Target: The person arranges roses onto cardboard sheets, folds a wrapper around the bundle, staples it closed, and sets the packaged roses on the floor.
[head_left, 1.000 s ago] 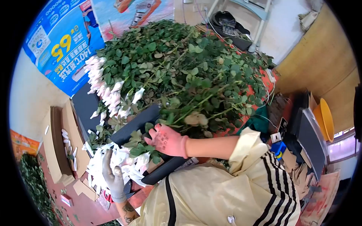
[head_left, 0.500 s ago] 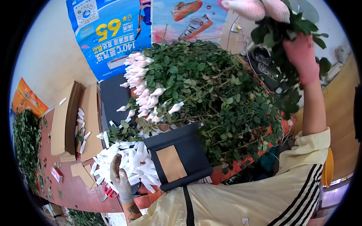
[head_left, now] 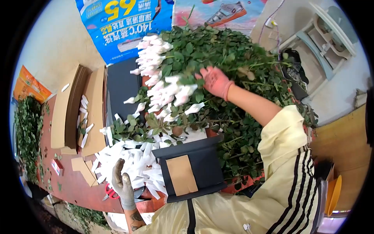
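A big heap of rose stems with green leaves covers the table. Buds in white net sleeves lie along its left side. My right hand, in a pink glove, rests flat on the leaves just right of those buds, fingers spread, with nothing clearly gripped. My left hand, in a grey glove, is at the near left, fingers apart. It touches a pile of loose white paper sleeves and holds nothing.
A black sheet with a brown paper patch lies in front of me. Red scissors sit by my left hand. Cardboard stacks stand at the left, cut foliage lies beyond them, and a blue poster hangs behind.
My right hand took a bunch of roses from the near black sheet, lifted it high, then came down onto the heap beside the sleeved buds. My left hand stayed put.
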Available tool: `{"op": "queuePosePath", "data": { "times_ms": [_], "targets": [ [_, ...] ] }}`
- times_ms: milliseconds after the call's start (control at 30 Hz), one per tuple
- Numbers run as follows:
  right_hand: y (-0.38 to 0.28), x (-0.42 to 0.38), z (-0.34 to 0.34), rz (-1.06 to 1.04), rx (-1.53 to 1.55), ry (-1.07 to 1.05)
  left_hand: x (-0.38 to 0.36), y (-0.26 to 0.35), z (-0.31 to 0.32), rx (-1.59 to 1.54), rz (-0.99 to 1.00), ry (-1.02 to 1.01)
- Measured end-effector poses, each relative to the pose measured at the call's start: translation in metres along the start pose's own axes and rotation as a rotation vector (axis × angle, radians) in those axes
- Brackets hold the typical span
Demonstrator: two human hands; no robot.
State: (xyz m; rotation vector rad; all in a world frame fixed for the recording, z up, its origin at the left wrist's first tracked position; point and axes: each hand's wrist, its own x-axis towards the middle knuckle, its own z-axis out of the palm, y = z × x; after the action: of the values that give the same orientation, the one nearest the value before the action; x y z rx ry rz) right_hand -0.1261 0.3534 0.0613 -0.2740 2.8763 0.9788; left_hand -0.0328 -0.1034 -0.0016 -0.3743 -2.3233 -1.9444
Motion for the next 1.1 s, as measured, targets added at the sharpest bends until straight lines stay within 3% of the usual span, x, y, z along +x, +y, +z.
{"op": "queuePosePath", "data": {
  "times_ms": [67,167,267,333,367,433,533,600,667,767,867,933,1000,1100],
  "targets": [
    [-0.024,0.006,0.055,-0.042,0.071,0.075,-0.002,-0.004,0.001,0.009,-0.032,-0.006],
    [-0.026,0.007,0.075,-0.049,0.101,0.122,-0.002,-0.006,0.005,-0.003,-0.065,-0.021],
    [-0.013,-0.008,0.027,-0.002,0.135,0.167,0.002,-0.004,0.012,0.002,-0.065,-0.050],
    [-0.010,-0.020,-0.012,0.129,0.155,0.528,0.000,0.001,0.011,0.020,-0.060,-0.068],
    [-0.013,-0.022,-0.029,0.097,0.212,0.525,-0.001,0.007,0.010,0.055,-0.059,-0.062],
    [-0.030,-0.010,-0.038,0.010,0.251,0.470,0.004,-0.003,0.011,0.079,-0.013,-0.087],
    [-0.072,0.001,-0.019,-0.074,0.198,0.195,0.008,-0.006,0.014,0.026,0.006,-0.073],
    [-0.105,0.028,0.055,-0.140,0.246,0.146,0.012,0.003,0.018,0.012,0.013,-0.059],
    [-0.095,0.012,0.032,-0.163,0.431,0.052,0.014,0.005,0.012,0.007,0.055,-0.060],
    [-0.087,-0.006,0.006,-0.121,0.395,-0.049,0.015,0.006,0.008,-0.038,0.018,-0.053],
    [-0.082,-0.021,0.006,-0.084,0.365,-0.007,0.018,0.003,0.010,-0.050,0.024,-0.055],
    [-0.082,-0.025,0.009,-0.110,0.327,-0.128,0.024,0.010,0.015,-0.070,0.037,-0.079],
    [-0.103,-0.016,0.027,-0.016,0.554,-0.089,0.037,0.026,0.024,-0.088,0.050,-0.086],
    [-0.101,-0.008,0.019,-0.038,0.570,-0.130,0.074,0.061,0.051,0.055,0.175,-0.328]
  ]
}}
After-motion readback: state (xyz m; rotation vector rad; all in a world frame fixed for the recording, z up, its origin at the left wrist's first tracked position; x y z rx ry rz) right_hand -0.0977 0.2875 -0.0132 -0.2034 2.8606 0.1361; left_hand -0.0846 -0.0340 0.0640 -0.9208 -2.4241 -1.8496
